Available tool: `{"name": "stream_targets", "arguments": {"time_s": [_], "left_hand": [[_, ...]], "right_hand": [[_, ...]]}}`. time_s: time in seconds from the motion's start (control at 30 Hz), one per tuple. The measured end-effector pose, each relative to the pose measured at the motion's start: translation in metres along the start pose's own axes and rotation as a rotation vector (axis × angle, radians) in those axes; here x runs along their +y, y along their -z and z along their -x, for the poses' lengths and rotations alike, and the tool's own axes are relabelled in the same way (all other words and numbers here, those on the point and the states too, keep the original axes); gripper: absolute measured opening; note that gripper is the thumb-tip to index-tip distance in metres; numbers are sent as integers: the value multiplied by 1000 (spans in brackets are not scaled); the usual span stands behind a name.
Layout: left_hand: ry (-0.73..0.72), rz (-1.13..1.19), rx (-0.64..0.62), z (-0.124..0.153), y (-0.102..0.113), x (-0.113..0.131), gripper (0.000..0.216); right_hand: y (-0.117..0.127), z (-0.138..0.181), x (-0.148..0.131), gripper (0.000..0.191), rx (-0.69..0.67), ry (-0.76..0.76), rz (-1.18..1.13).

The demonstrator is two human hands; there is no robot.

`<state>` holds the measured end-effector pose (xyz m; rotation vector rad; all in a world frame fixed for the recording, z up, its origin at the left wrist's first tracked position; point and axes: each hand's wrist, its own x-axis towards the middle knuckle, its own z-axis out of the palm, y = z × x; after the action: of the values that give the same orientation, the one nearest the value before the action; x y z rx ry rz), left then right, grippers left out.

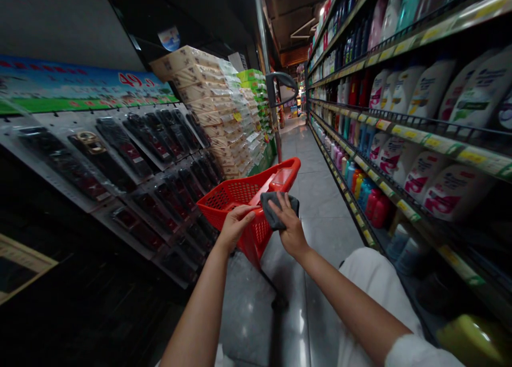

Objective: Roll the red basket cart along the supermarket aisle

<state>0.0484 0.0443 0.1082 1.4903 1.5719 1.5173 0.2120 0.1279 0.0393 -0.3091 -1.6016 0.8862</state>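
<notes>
Plainly, the cloth sits at the cart's rim, under the right hand

The grey cloth (pixel 270 211) lies straight ahead of the person, against the near rim of the red cart (pixel 236 190). The right hand (pixel 288 223) is on it, fingers long and slightly apart across its top; whether the thumb or a finger grips from below cannot be told. The left hand (pixel 237 224) is at the rim just left of the cloth, fingers bent and tips pointing toward it; I cannot tell whether they grip the rim or only rest there. So the right hand is the nearer one. Roughly square, the cloth shows no clear long axis, while the cart's opening slants from lower left to upper right.

The stretch of rim beneath the cloth is hidden, as are the left hand's lower fingers. The forms at the cart's far right end are hard to read. One dark wheel (pixel 280 303) shows below, in shadow. At lower right, a yellow thing (pixel 470 339) is blurred and cut off by the frame.
</notes>
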Motion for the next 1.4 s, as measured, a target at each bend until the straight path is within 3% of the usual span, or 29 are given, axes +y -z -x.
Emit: {"name": "stream_targets", "arguments": {"time_s": [0.1,0.27,0.33,0.43,0.57,0.7,0.83,0.97,1.03,1.13,1.23,1.33,1.4], "left_hand": [[-6,8,13,5,1,-1,32],[-23,-55,11,16,7,4,31],[-31,-58,7,19,6,6,31],[-34,-49,14,22,4,8,33],[-50,-67,30,24,4,7,33],[-90,-120,31,27,3,3,33],[-142,-150,96,28,-16,-1,31],[-158,-188,119,32,-42,1,31],[-166,-207,84,35,-45,0,33],[-186,-312,22,35,-31,-11,41],[-87,-506,74,32,-7,-36,47],[-18,-610,71,25,6,-63,37],[-2,-650,100,20,6,-74,31]], "right_hand": [[10,0,5,52,-64,37,-33],[28,-55,41,49,274,-129,-80],[24,-63,42,54,328,-154,-68],[8,-38,22,60,246,-58,3],[1,2,4,55,29,92,82],[24,-25,26,50,52,71,91],[45,-67,38,55,107,24,55],[54,-67,16,61,-60,74,281],[60,-63,8,61,-160,89,385],[72,-75,14,61,-191,75,380],[82,-100,34,56,-137,-10,264],[88,-113,43,49,-139,-68,190],[92,-107,36,45,-201,-23,211]]}}
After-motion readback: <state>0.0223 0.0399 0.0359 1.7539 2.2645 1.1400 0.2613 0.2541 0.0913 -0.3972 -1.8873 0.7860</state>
